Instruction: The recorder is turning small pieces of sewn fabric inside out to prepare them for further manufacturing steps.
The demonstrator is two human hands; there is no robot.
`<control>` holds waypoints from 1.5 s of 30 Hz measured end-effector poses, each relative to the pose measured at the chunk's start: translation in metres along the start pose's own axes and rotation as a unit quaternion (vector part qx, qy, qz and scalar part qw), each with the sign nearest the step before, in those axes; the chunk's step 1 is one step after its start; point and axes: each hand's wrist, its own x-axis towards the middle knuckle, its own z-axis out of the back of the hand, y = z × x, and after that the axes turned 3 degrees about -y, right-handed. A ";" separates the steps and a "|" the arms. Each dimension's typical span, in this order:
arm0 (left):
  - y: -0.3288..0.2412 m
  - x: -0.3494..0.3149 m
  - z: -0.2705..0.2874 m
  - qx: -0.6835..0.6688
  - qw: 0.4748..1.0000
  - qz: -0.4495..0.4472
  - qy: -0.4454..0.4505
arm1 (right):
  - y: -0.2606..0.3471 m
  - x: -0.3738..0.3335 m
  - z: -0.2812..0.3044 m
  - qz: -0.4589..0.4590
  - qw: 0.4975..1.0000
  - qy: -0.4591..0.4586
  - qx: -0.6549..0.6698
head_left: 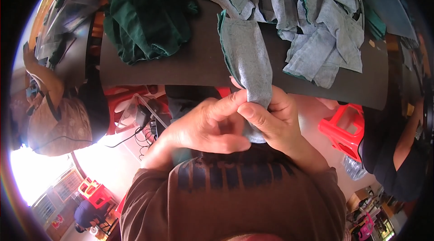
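Note:
A narrow grey fabric strip (248,53) with a dark green edge is held up in front of my chest, its upper end lying over the near part of the table. My right hand (282,121) pinches its lower part, thumb on top and fingers behind. At the strip's left edge is my left hand (210,125), its forefinger meeting the fabric beside my right thumb and its other fingers curled below. Part of that grip is hidden behind the cloth. The strip's lower end hangs beneath my hands.
Several similar grey pieces (316,51) are heaped on the dark table (203,69) at the back right. A bunched dark green cloth (149,19) lies at the left. A red stool (343,125) stands at the right. Other people sit at both sides, one with a raised arm (49,78).

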 end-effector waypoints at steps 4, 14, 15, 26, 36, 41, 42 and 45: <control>-0.036 0.019 -0.003 0.473 0.878 -0.026 -0.069 | -0.009 -0.002 0.003 0.069 0.989 0.001 -0.134; -0.011 0.027 -0.013 0.156 0.973 -0.143 -0.095 | -0.014 -0.008 0.002 0.069 0.990 0.060 -0.111; -0.006 0.027 -0.013 0.153 0.962 -0.202 -0.102 | -0.010 -0.006 0.004 0.069 0.990 0.061 -0.110; -0.010 0.014 -0.011 0.086 0.988 -0.119 -0.049 | 0.000 0.014 0.019 0.044 0.984 0.096 0.144; -0.022 0.020 -0.019 0.152 0.983 -0.084 -0.052 | -0.016 0.008 -0.012 0.081 0.989 0.057 0.106; -0.016 0.025 -0.022 0.247 0.937 -0.202 -0.144 | -0.015 0.008 -0.026 0.126 0.971 0.053 0.196; -0.021 0.024 -0.024 0.249 0.932 -0.186 -0.188 | -0.013 0.007 -0.027 0.140 0.971 0.051 0.188; 0.007 0.037 -0.018 0.223 0.910 -0.306 -0.169 | -0.012 0.004 -0.020 0.159 0.975 0.057 0.146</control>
